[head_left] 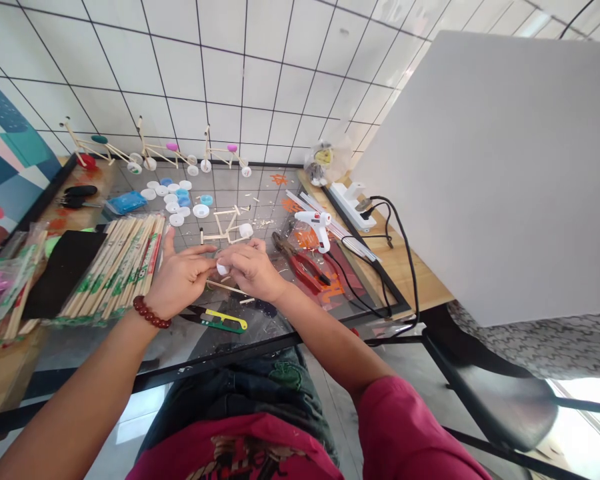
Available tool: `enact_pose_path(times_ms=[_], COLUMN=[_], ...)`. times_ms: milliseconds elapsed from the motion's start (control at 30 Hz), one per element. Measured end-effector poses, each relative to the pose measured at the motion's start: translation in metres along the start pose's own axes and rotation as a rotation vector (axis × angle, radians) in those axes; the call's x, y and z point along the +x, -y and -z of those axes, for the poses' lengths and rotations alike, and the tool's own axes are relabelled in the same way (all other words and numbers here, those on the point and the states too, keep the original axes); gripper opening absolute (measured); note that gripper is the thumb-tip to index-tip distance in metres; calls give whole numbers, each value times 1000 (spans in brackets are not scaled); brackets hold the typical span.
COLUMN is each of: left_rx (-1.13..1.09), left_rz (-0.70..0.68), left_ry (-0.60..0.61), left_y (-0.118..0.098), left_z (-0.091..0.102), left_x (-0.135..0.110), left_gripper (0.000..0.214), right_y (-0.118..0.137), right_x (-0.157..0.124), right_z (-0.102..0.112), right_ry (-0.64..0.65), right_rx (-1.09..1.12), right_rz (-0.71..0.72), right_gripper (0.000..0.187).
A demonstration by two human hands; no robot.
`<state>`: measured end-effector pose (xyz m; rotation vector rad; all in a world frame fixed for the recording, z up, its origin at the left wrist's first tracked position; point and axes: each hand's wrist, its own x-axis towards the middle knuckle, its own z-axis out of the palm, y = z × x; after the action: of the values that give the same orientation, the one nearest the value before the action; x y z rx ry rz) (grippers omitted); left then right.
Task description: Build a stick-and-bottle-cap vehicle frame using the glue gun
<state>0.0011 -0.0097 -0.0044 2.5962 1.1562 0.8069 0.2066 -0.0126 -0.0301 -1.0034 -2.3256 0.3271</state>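
Note:
Over the near middle of the table, my left hand [184, 279] and my right hand [254, 270] meet at the fingertips. A small white bottle cap [223, 269] is pinched between them; fingers cover part of it. Just beyond lies a frame of glued wooden sticks [223, 225], with another white cap [246, 231] at its right end. Below my hands are loose sticks [227, 288] and yellow-and-green thread snips [219, 320]. To the right of my right hand lie red-handled pliers [300, 261] and a white glue gun [316, 227].
Three small stick bicycles with cap wheels [227, 155] stand along the tiled wall. White and blue caps [173, 200] lie in a group. Wrapped chopsticks [117, 267] are at left. Glue sticks [353, 240], a power strip [350, 203] and black cables [409, 247] occupy the right side.

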Motion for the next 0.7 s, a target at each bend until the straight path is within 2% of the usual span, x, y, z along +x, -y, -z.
enact_pose_path(times_ms=[133,233,267,433,700], left_rx=[8,57,70,80,54], left_rz=[-9,-3,-5,12,-59], left_ry=[-44,-91,-99,-79,-68], left_y=[2,0,-1,-3,1], left_z=[-2,-1,-1,-2,-7], left_x=[-1,-2,-2,-2,-3], left_gripper=[33,34,35,33,30], right_y=[1,1,1,1,2], right_x=[0,1,1,3,2], right_z=[1,1,0,0,-1], right_ry=[-41,-85,-91,-57,-39], right_rx=[91,206,232,193,172], right_rz=[-68,-198,-227,-206,-159], right_gripper=[25,53,57,31,26])
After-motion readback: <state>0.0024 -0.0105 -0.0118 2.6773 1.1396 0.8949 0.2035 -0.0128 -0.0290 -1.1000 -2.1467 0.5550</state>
